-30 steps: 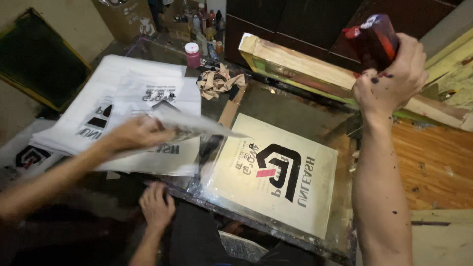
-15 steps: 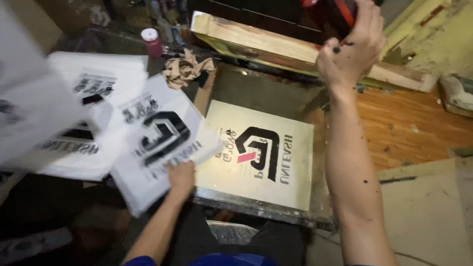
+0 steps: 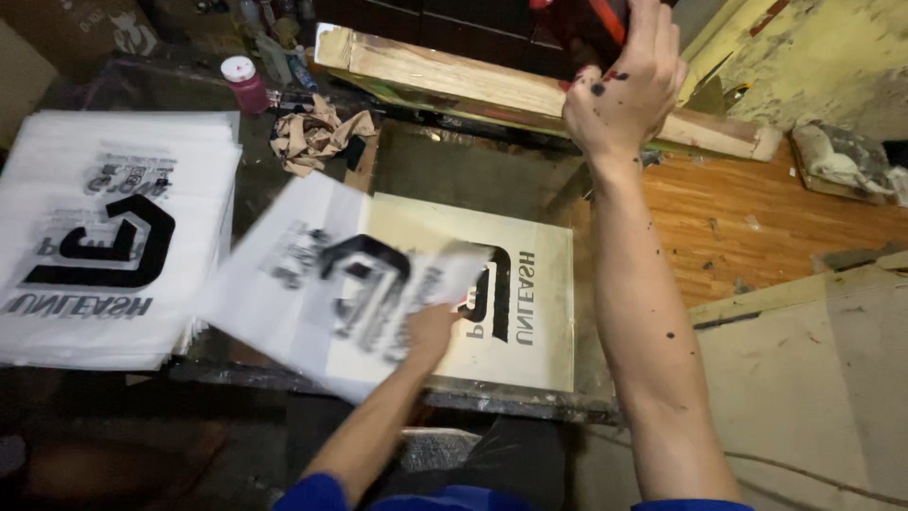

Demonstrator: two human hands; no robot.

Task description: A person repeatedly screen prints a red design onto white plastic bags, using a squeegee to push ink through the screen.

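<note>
My left hand (image 3: 430, 331) grips a white printed bag (image 3: 331, 284), blurred with motion, which lies partly over the cream print board (image 3: 530, 322). The board carries a black logo print. My right hand (image 3: 624, 95), speckled with black ink, is raised at the top. It is closed around a red and black tool (image 3: 586, 19) just above the lifted wooden screen frame (image 3: 454, 80). A stack of printed white bags (image 3: 113, 237) lies at the left.
A crumpled brown rag (image 3: 322, 132) and a pink bottle with a white cap (image 3: 244, 83) sit behind the board. A wooden surface (image 3: 776, 218) runs along the right, with a dirty cloth on a tray (image 3: 837, 161) on it. My dark-clothed legs are below the board.
My left hand has taken a printed bag and swept it rightward over the board. The other person's arm seen a second ago is gone from view. My right hand stays raised.
</note>
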